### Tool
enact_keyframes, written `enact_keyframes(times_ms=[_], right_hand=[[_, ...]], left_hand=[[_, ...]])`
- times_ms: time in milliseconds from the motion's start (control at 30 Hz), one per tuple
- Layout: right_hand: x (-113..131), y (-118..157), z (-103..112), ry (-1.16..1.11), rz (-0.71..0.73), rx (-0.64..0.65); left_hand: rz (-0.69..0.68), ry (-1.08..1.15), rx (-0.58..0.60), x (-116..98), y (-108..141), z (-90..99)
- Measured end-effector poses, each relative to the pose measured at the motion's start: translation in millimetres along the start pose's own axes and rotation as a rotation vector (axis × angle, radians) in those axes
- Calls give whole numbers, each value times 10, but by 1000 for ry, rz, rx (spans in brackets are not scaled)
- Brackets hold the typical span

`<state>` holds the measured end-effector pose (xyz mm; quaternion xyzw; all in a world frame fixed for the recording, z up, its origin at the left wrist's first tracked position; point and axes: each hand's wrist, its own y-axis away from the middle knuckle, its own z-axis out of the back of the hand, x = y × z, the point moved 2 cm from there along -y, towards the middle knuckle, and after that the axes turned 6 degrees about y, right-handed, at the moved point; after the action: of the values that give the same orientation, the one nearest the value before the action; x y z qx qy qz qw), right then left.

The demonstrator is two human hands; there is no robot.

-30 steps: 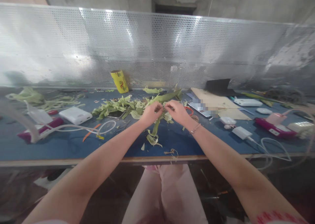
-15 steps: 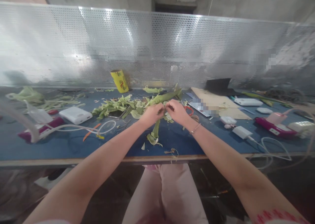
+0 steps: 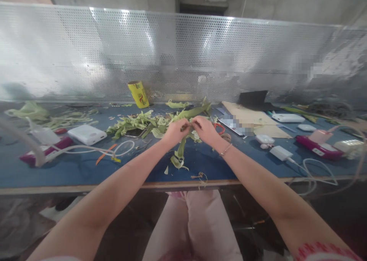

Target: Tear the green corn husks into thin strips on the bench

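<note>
My left hand (image 3: 178, 132) and my right hand (image 3: 202, 129) meet over the middle of the blue table, fingertips pinched close together. What sits between the fingers is too small to make out. Just behind them lies a long green leafy piece (image 3: 195, 111), and pale green trimmings (image 3: 160, 131) spread around and under the hands. To the left is a heap of light green stems and leaves (image 3: 130, 123), partly over a dark flat object. In front of my left hand, a green stalk with a curled pale end (image 3: 178, 158) rests on the table.
A yellow roll (image 3: 138, 94) leans near the perforated metal screen (image 3: 114, 51). White power bank (image 3: 87, 134), cables and a purple power strip (image 3: 63, 143) lie left. Tan cardboard (image 3: 246, 115), a phone (image 3: 231, 125), chargers (image 3: 281, 153) and another purple strip (image 3: 319, 148) lie right.
The two hands stay together at nearly the same spot, with only a slight shift of the fingers. The whole view has moved a little.
</note>
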<state>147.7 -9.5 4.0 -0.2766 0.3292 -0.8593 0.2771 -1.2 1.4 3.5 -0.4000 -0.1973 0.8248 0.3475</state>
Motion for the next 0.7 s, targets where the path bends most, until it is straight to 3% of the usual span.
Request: enact_keyframes(times_ms=[267,567,700], right_hand=[[36,8,14,-6,44,-60],[33,18,13,17,150,-45],[23,22,11,26,179,-51]], left_hand=[[66,104,-40,-1,-6,10],[135,143,-93,74,-21,-19],[124,152,-68,41,-19,-17]])
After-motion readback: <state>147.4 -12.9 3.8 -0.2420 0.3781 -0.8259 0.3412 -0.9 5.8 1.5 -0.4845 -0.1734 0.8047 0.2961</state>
